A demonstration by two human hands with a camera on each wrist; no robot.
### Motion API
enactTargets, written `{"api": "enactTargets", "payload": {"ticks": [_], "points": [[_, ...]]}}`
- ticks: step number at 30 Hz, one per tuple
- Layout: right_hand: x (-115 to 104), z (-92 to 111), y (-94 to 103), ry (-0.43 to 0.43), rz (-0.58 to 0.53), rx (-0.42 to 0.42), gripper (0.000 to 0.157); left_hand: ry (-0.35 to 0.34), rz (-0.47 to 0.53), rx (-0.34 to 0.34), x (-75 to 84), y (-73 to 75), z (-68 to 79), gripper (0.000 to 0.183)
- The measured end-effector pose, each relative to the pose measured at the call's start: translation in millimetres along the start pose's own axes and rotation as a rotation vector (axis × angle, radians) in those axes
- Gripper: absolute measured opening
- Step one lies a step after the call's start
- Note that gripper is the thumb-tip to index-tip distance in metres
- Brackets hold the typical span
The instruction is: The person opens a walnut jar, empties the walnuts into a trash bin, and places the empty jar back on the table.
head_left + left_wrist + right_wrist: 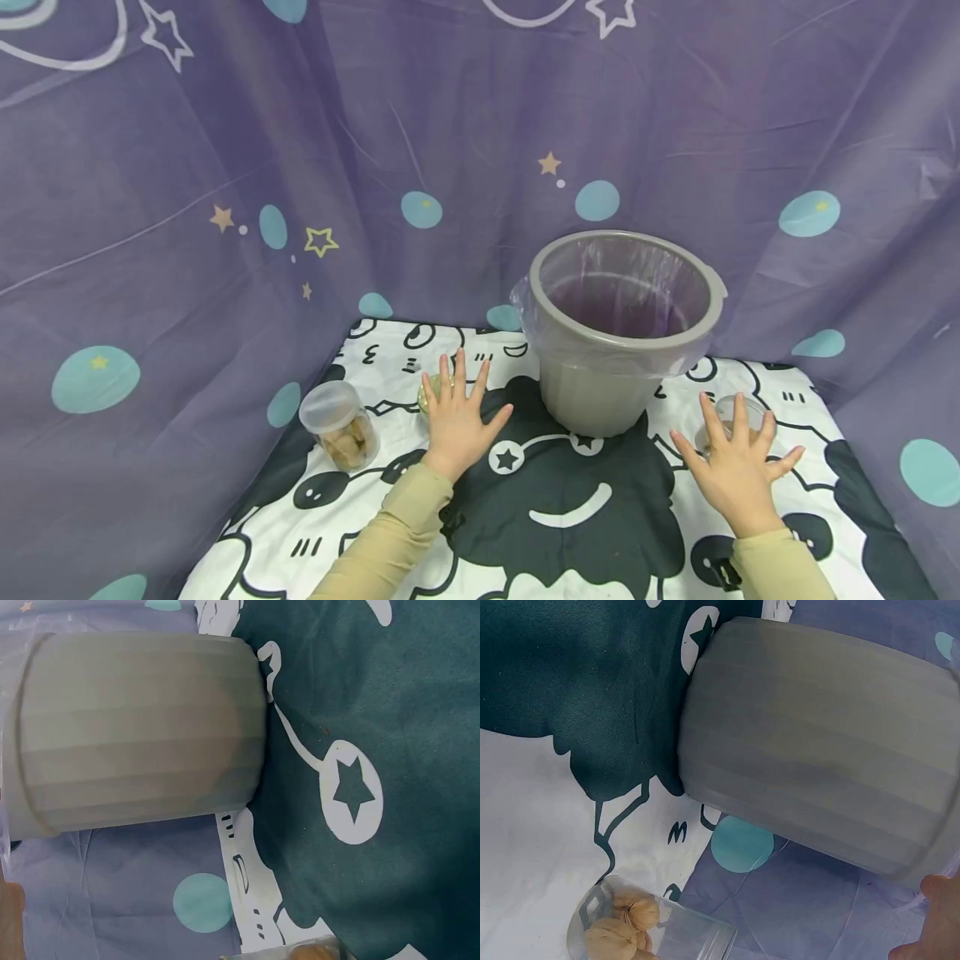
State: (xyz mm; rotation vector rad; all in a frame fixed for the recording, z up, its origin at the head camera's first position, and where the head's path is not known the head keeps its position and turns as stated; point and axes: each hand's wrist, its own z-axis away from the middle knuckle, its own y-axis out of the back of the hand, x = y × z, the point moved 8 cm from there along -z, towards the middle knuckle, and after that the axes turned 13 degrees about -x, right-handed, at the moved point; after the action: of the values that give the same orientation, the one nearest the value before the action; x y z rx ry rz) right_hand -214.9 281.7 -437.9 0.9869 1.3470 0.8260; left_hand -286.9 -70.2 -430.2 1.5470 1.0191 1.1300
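My left hand (pixel 457 425) is held with its fingers spread and grips nothing. Behind its fingers a small jar (pixel 424 395) with a yellowish top is mostly hidden. To the left stands a clear jar (pixel 348 437) with a whitish lid and light brown pieces inside. On the right side, my right hand (pixel 737 475) also has spread fingers and holds nothing. Partly covered by those fingers is another clear jar (pixel 750 410); in the right wrist view this jar (pixel 694 934) contains several round, wrinkled, walnut-like things. At the left wrist view's bottom edge, part of a jar (pixel 315 951) shows.
A grey bin (pixel 592 392) with a clear plastic liner stands upright between and beyond the hands. The cloth (pixel 570 558) beneath has black-and-white cartoon faces. Purple curtains (pixel 480 108) with stars and blue spots close off the back and sides.
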Motion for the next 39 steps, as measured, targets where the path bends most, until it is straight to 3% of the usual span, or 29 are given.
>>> {"api": "enactTargets", "payload": {"ticks": [27,39], "points": [[-1.4,-0.4,-0.7,0.004,0.011,0.010,0.076,-0.020,-0.009,0.023,2.1,-1.4,3.4,0.075],[0.3,2.2,-3.7,0.010,0.016,0.020,0.075,-0.008,-0.018,-0.010,-0.5,-5.6,5.0,0.075]]}}
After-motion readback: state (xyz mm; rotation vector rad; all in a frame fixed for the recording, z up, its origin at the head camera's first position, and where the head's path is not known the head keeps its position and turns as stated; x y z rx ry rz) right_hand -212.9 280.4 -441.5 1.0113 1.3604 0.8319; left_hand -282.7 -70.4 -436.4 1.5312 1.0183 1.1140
